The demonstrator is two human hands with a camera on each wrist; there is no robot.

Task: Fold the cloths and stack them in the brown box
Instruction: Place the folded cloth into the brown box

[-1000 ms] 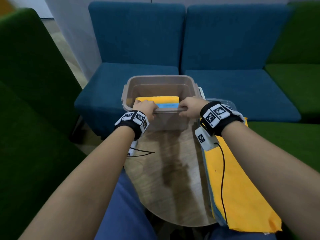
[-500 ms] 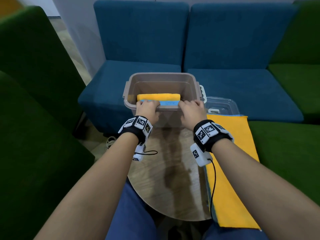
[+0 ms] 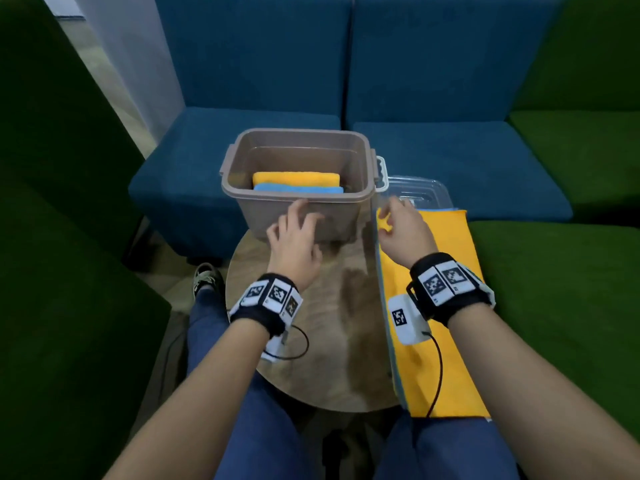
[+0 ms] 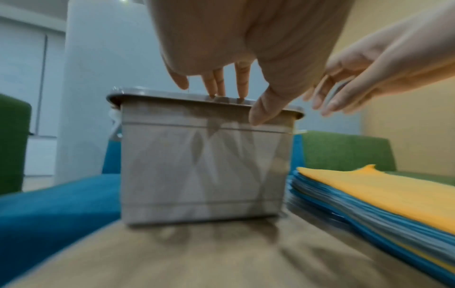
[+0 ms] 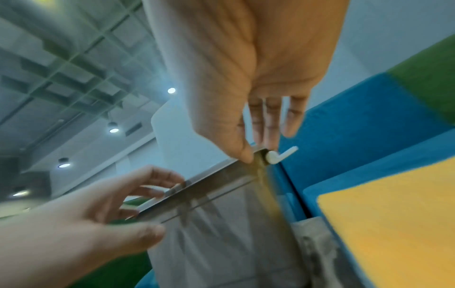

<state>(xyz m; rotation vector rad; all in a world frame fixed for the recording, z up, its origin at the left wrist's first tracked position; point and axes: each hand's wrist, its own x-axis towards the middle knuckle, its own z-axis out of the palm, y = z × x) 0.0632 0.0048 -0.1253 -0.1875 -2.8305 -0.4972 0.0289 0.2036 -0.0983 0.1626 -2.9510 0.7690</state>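
A person sits at a small round wooden table [image 3: 322, 358], both forearms stretched forward. At four o'clock on the table, a pile of flat cloths [image 3: 446, 368] hangs over the edge, a yellow one on top and blue edges beneath. The right hand [image 3: 403, 230] hovers over the pile's far corner with fingers loosely spread, holding nothing; one corner of yellow peeks up beside the thumb. The left hand [image 3: 294, 244] is open too, fingertips near the front wall of the brown box [image 3: 301, 216] at twelve o'clock.

The next cloth probably comes off the pile now. It likely goes best pinching only the top layer at two corners, so the blue ones below stay flat.

Inside the box lie two folded cloths [image 3: 296, 183], yellow behind, blue in front. A clear lid [image 3: 420, 190] rests at one o'clock beside it.
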